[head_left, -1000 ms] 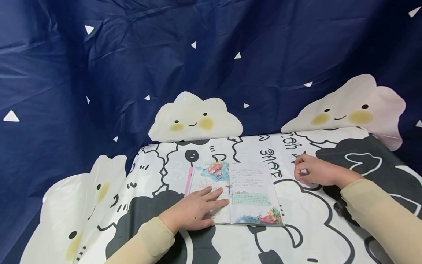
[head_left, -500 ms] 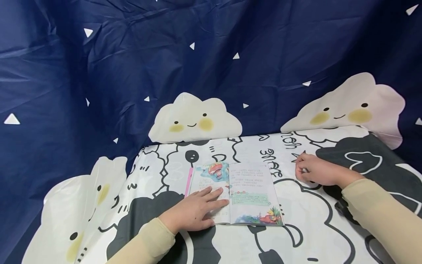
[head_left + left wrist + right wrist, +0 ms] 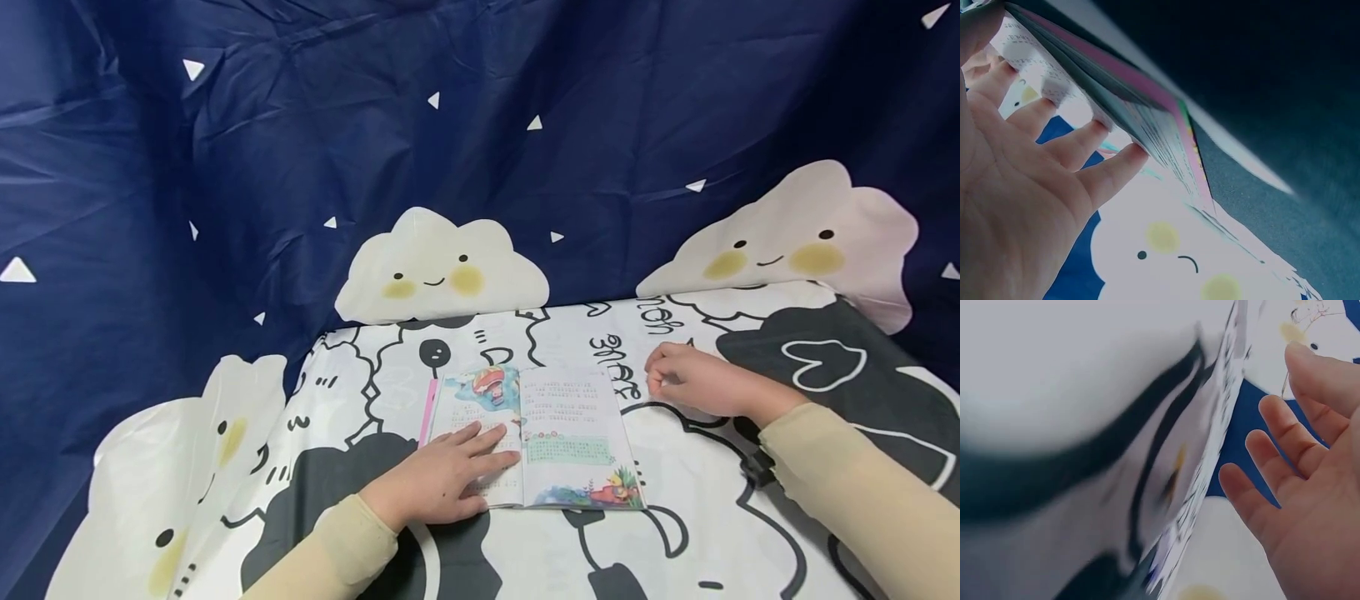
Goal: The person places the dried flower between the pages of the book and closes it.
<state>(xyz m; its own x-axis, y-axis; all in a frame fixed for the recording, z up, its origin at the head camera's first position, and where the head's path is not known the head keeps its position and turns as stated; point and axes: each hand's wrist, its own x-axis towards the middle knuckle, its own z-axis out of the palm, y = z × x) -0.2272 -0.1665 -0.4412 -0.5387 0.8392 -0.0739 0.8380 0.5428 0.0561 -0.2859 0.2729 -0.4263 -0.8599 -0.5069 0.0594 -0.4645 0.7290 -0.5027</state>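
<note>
An open book (image 3: 570, 417) with printed text and colourful pictures lies on the patterned cloth. My left hand (image 3: 446, 475) rests flat on its left page, fingers spread and reaching towards the spine. In the left wrist view, the fingertips of the left hand (image 3: 1041, 169) touch the page, and the book's pink cover edge (image 3: 1175, 106) and stacked pages show beside them. My right hand (image 3: 693, 379) is to the right of the book, apart from it, with its fingers loosely bent. The right wrist view shows several relaxed fingers of the right hand (image 3: 1297, 469) and nothing gripped.
A white cloth (image 3: 720, 533) with black cartoon drawings covers the surface. Behind it hangs a dark blue curtain (image 3: 480, 150) with white triangles. Cloud-shaped panels with smiling faces, such as the middle cloud (image 3: 442, 267), stand along the back and left edges.
My right hand has moved a little to the left, closer to the book's right page. The left hand and the book have stayed in place.
</note>
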